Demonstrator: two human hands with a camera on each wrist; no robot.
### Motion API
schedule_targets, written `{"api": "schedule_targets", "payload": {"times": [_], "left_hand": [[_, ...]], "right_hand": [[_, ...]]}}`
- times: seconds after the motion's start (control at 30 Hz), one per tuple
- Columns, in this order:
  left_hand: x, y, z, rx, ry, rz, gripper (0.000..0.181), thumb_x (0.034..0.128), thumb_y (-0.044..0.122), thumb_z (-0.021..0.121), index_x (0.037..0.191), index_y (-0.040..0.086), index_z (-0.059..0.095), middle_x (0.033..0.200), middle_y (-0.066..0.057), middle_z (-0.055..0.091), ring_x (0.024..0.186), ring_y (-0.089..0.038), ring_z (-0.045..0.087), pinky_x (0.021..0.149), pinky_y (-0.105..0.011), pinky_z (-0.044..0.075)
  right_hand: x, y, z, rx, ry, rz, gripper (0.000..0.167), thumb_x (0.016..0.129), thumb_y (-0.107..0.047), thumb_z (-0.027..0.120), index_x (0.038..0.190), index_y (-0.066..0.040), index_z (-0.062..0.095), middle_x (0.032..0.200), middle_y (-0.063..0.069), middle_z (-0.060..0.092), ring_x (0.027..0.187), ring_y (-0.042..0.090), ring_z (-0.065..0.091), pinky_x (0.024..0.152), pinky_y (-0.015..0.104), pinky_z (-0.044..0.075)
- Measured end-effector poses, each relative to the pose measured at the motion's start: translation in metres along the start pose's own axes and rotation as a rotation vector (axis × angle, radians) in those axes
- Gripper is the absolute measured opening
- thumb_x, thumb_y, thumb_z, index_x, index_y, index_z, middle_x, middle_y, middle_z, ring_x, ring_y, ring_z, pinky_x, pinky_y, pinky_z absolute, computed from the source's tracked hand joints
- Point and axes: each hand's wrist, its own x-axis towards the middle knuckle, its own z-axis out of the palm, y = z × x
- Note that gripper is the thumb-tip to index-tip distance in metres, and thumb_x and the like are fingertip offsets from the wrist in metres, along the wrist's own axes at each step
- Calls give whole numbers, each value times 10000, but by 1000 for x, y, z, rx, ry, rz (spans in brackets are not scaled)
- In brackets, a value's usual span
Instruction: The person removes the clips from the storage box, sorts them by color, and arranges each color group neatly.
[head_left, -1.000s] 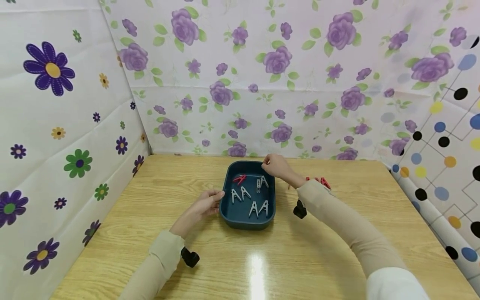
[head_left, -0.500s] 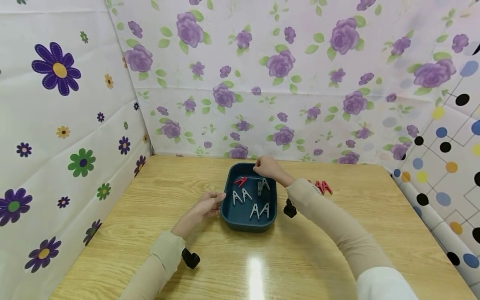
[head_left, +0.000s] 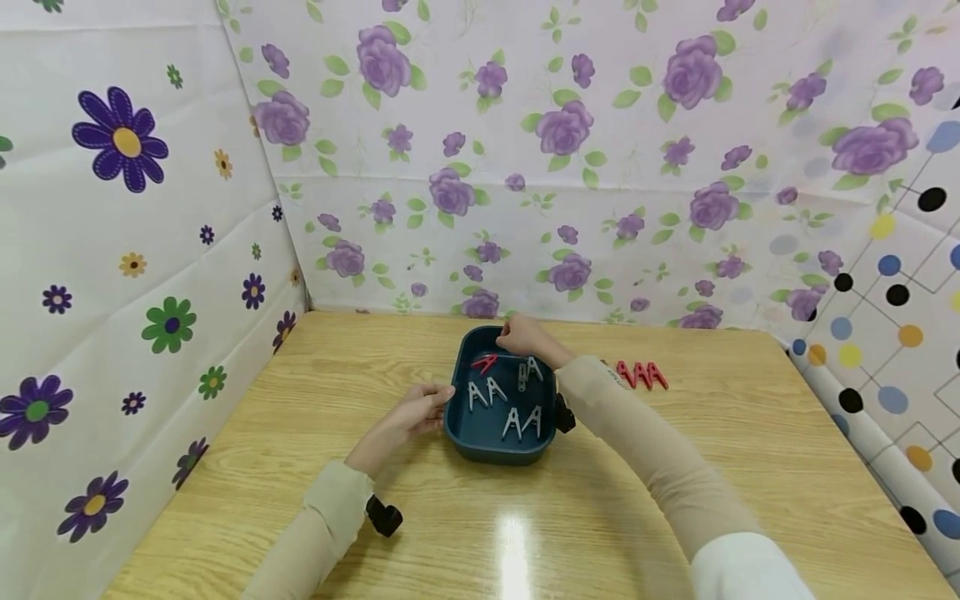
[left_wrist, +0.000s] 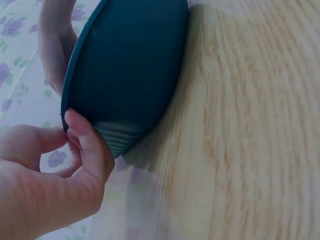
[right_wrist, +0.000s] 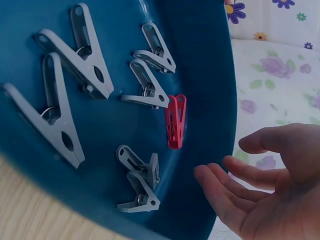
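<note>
The right hand (head_left: 527, 339) has moved left along the far side of the bin (head_left: 497, 456), seemingly bringing the red clip (right_wrist: 174, 132) inside within easier reach; its fingers and thumb stand apart, holding nothing. The left hand (head_left: 415, 410) pinches the bin's left rim. Around the red clip lie six grey clips (right_wrist: 98, 61); three more red clips (head_left: 640, 370), now less covered, sit rightward on the table (head_left: 757, 467).

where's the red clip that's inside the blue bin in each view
Head: the red clip is just below picture centre.
Left wrist: not in it; only the bin's outside shows.
Right wrist: just right of centre, left of the right hand.
Shared landmark: the blue bin, in all three.
</note>
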Motion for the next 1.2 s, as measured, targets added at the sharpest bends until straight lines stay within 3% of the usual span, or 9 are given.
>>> {"api": "schedule_targets", "payload": {"times": [0.2, 0.3, 0.37, 0.43, 0.5, 0.57, 0.77, 1.03, 1.2], "left_hand": [[-1, -1, 1, -8, -1, 4, 275, 1003, 207, 539, 1132, -36, 536, 678, 23, 561, 555, -55, 523, 519, -182, 458], [-1, -1, 0, -12, -1, 4, 281, 1002, 203, 540, 1143, -40, 529, 676, 24, 558, 553, -55, 521, 516, -178, 458], [-1, -1, 0, -13, -1, 4, 283, 1003, 199, 538, 1149, -44, 525, 674, 26, 558, 551, -54, 520, 514, -177, 458], [-1, 0, 0, -13, -2, 5, 286, 1004, 197, 537, 1154, -46, 523, 674, 28, 561, 550, -53, 522, 512, -176, 458], [-1, 0, 0, -10, -3, 4, 289, 1004, 199, 537, 1157, -46, 521, 673, 30, 565, 548, -52, 524, 510, -175, 458], [-1, 0, 1, -8, -3, 1, 279, 1003, 196, 538, 1148, -42, 522, 669, 31, 566, 545, -52, 524, 508, -175, 456], [1, 0, 1, -5, 0, -2, 231, 1003, 211, 540, 1092, -2, 536, 676, 33, 557, 553, -49, 518, 516, -175, 451], [0, 0, 1, -2, -6, 1, 252, 1009, 205, 527, 1131, -16, 528, 684, 36, 556, 555, -48, 523, 521, -176, 453], [-1, 0, 1, -16, -6, 6, 231, 1006, 191, 530, 1114, -14, 520, 660, 48, 550, 540, -37, 517, 504, -166, 448]], "right_hand": [[8, -1, 4, -54, -44, 4, 480, 950, -148, 506, 505, -168, 327, 457, -54, 252, 394, 93, 310, 449, 232, 299], [9, -4, 5, -65, -77, 6, 411, 951, -153, 501, 546, -110, 447, 494, -29, 299, 423, 100, 351, 452, 227, 335], [9, -6, 7, -65, -96, 11, 305, 960, -168, 507, 703, -45, 617, 595, 1, 457, 491, 103, 428, 478, 225, 405], [9, -7, 10, -54, -122, 19, 250, 974, -188, 513, 985, -8, 686, 805, 69, 603, 599, 135, 523, 538, 244, 473], [10, -8, 13, -51, -150, 25, 331, 991, -209, 504, 1232, -17, 624, 1076, 124, 641, 733, 172, 595, 615, 274, 526], [11, -9, 17, -47, -182, 35, 373, 1006, -220, 480, 1317, -30, 562, 1244, 157, 600, 848, 220, 629, 693, 310, 548], [12, -14, 25, 3, -232, 78, 399, 1023, -213, 448, 1384, -49, 490, 1340, 179, 532, 1001, 285, 628, 852, 394, 548], [13, -17, 37, -29, -349, 88, 450, 1016, -190, 455, 1464, -158, 417, 1350, 127, 527, 929, 207, 583, 765, 308, 539], [14, -16, 39, -69, -374, 46, 372, 1013, -187, 470, 1379, -133, 507, 1327, 116, 545, 1024, 207, 569, 785, 311, 535]]}}
